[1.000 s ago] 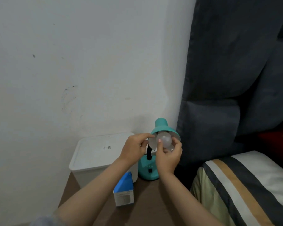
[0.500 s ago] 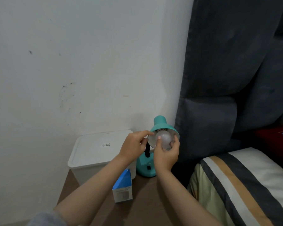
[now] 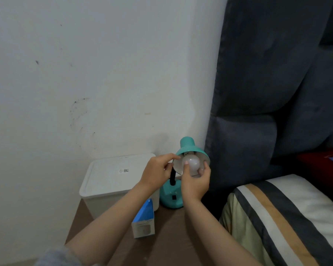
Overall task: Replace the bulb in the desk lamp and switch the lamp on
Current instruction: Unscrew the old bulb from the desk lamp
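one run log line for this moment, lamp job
step: bulb at socket | right hand: gripping bulb inside shade | left hand: steadying shade rim | lamp: unlit | switch: untouched

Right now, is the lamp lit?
No: the bulb in the right hand looks dull white, and the lamp shade shows no glow.

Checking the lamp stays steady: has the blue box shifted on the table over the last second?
No. The blue box stands at the same corner of the white bin, left of the lamp base.
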